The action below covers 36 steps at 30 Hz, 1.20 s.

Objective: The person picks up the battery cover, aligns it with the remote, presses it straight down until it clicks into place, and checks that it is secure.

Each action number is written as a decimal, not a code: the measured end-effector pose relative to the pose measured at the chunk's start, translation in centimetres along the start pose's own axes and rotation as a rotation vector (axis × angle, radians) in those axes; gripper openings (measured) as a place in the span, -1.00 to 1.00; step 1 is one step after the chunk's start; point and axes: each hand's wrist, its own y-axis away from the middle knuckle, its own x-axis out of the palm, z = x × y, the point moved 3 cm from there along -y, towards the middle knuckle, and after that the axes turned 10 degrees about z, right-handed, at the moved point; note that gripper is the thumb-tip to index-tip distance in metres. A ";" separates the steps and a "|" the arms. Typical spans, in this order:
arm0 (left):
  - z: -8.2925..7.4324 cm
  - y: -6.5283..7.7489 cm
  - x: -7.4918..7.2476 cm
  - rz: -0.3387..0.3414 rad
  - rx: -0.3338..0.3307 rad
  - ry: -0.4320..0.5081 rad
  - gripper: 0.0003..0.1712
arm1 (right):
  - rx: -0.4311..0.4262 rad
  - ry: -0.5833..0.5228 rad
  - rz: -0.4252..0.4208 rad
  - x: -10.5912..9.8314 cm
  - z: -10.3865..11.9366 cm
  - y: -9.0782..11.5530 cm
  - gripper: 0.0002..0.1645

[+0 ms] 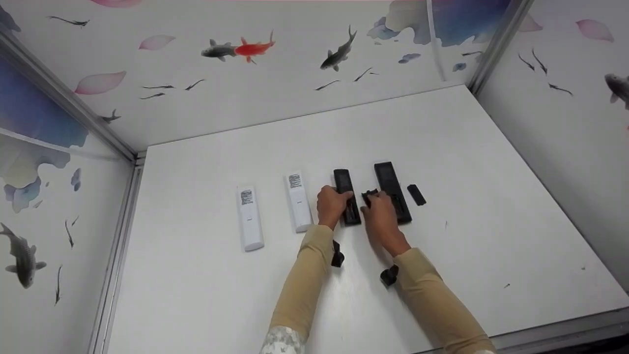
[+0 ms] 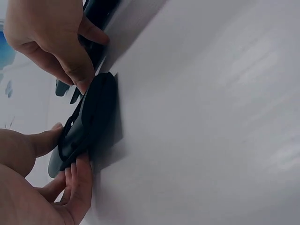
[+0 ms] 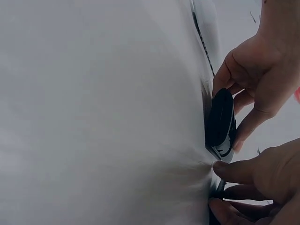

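Observation:
My left hand [image 1: 333, 204] grips a slim black remote control [image 1: 343, 180] by its sides, thumb on the face and fingers along the edge. Its battery compartment lies uncovered, as the left wrist view of the remote [image 2: 96, 105] also shows. Just to the right, my right hand [image 1: 383, 214] pinches a small black piece [image 1: 368, 193], which looks like a battery cover, mostly hidden by the fingers. A larger black remote control [image 1: 387, 175] lies beside that hand, partly covered by it. In the right wrist view, the right thumb comes close to the gripped remote's end [image 3: 220, 122].
Two white remote controls, one at far left [image 1: 250, 221] and one nearer the left hand [image 1: 298, 201], lie on the white table [image 1: 196, 295]. A loose black battery cover [image 1: 416, 194] lies right of the larger black remote. Printed panels [image 1: 275, 93] stand around the table.

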 end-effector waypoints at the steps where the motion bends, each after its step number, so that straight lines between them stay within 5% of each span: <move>1: 0.0 0.0 0.0 -0.004 -0.001 -0.001 -0.64 | 0.002 0.012 -0.006 0.0 0.0 0.0 -0.58; 8: 0.1 -0.1 -0.2 -0.025 -0.023 0.006 -0.57 | 0.019 0.084 -0.058 0.1 0.1 -0.1 -0.82; 16: 0.4 -0.1 -0.2 -0.016 -0.015 0.083 -0.48 | 0.082 0.111 -0.092 0.2 0.1 0.3 -0.85; 24: 1.4 -0.4 -0.7 0.039 0.007 0.199 -0.55 | 0.092 -0.023 -0.165 -0.4 0.3 0.7 -0.80; 30: 2.0 -0.7 -0.9 0.100 0.009 0.388 -0.57 | 0.128 -0.156 -0.162 -0.9 0.2 0.8 -0.78; 36: 2.2 -0.8 -1.0 0.124 0.007 0.474 -0.56 | 0.154 -0.223 -0.165 -1.2 0.1 1.0 -0.81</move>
